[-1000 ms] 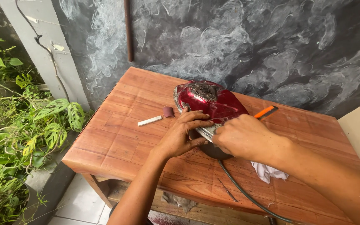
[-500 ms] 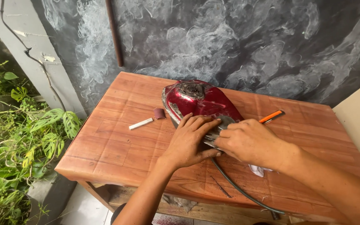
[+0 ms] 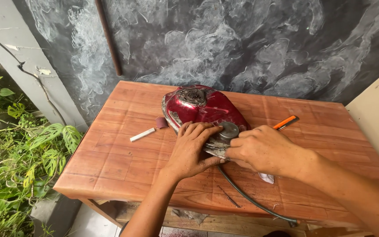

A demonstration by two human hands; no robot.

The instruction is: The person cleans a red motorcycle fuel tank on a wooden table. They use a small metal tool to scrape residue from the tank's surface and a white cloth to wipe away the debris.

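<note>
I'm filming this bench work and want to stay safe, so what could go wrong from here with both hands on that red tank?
1. The red tank looks unclamped on the wooden table; pressure from the left hand might slide or rock it.
2. The right hand works at the round grey cap beside worn bare metal, where fingers could get scraped.
3. The dark hose trails over the table's front edge and could snag, tugging the tank.

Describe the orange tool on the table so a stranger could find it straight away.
Start at the wooden table against the dark smeared wall. In its middle lies a dented red fuel tank; look just right of it, beyond the right hand. The utility knife lies there at a slant, the only slim orange-and-black thing on the tabletop.
</note>
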